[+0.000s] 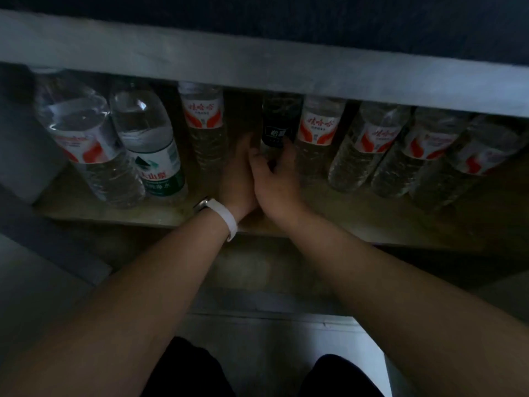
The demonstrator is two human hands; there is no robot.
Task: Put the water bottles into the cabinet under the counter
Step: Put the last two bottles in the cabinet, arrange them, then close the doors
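- While both bare forearms reach up from 6 o'clock, the hands meet on the cabinet shelf [343, 222], in the middle of a row of standing water bottles.
- Right hand [279, 179] grips the dark-labelled bottle [279, 130] low down, fingers curled round its right side and thumb at its left. This bottle stands upright on the shelf at 12 o'clock from the hands. Its black label bears a white-framed mark too blurred to read.
- Left hand [239, 173] lies with fingers straight and pressed together, in the gap just left of that bottle. Whether it touches the bottle cannot be told.
- White wristband [226, 219] circles the left wrist.
- At 11 o'clock from the hands stands the red-and-white bottle [204, 116], its red characters reading 娃哈哈.
- At 10 o'clock is the green-and-white bottle [154, 164], with white characters of which only 山 and 水 can be made out.
- Touching it at 9 o'clock is the far-left bottle [86, 147], whose red-and-white label is smeared beyond reading.
- At 1 o'clock, just beside the gripped bottle, the neighbour bottle [319, 130] shows 娃哈哈 on the same red-and-white label.
- From 2 to 3 o'clock stand the three outer bottles [420, 150], labelled alike, the print blurring toward the edge.
- Grey counter edge [257, 67] crosses the top of the view, hiding the caps.
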